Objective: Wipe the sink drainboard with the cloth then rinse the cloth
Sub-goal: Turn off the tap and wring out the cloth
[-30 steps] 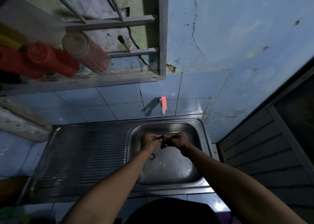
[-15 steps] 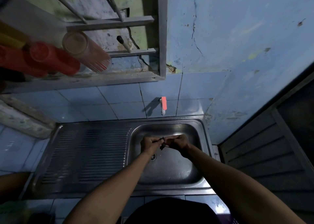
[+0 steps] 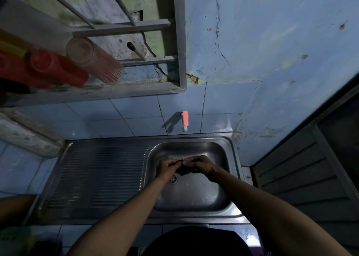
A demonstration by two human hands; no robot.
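Over the steel sink basin (image 3: 194, 193), both hands meet around a small dark cloth (image 3: 182, 170). My left hand (image 3: 165, 168) grips its left end and my right hand (image 3: 200, 165) grips its right end, fingers curled. The bunched cloth hangs between them just above the drain (image 3: 173, 179); most of it is hidden by the fingers. The ribbed drainboard (image 3: 97, 176) lies to the left of the basin. A tap with an orange handle (image 3: 185, 119) sticks out of the tiled wall above the basin; no water stream is visible.
A window ledge (image 3: 93, 94) at the upper left carries a red bottle (image 3: 56, 69) and a clear glass (image 3: 93, 59) lying on their sides. A grey louvred door (image 3: 303, 174) stands to the right. Tiled counter (image 3: 19, 170) surrounds the sink.
Both hands stay together over the basin with the cloth. The cloth has bunched lower between them, and the hands have shifted very slightly.
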